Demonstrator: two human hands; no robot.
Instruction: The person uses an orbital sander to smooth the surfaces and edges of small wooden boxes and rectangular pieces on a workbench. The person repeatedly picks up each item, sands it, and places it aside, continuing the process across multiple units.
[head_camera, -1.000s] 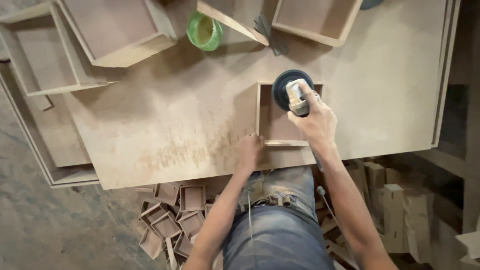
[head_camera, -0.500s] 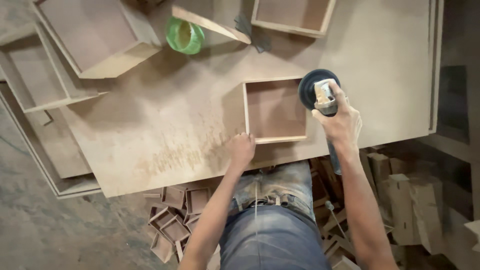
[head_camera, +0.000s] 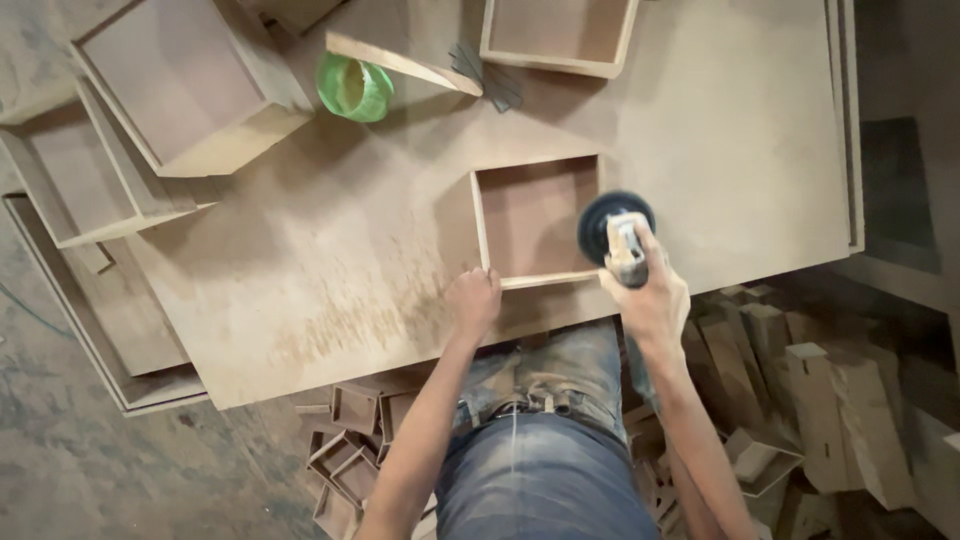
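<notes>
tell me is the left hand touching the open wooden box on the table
Touching. The head view shows the left hand pressed on the near left corner of the wooden box, with no gap.

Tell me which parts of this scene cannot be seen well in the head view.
- Sander: its disc face is hidden underneath, against the wooden box.
- Right hand: its palm is hidden by the sander's grip.
- Left hand: fingers curl over the box corner, tips hidden.
- Green roll: too small to identify.
- Upper box: cut off by the top edge.
</notes>
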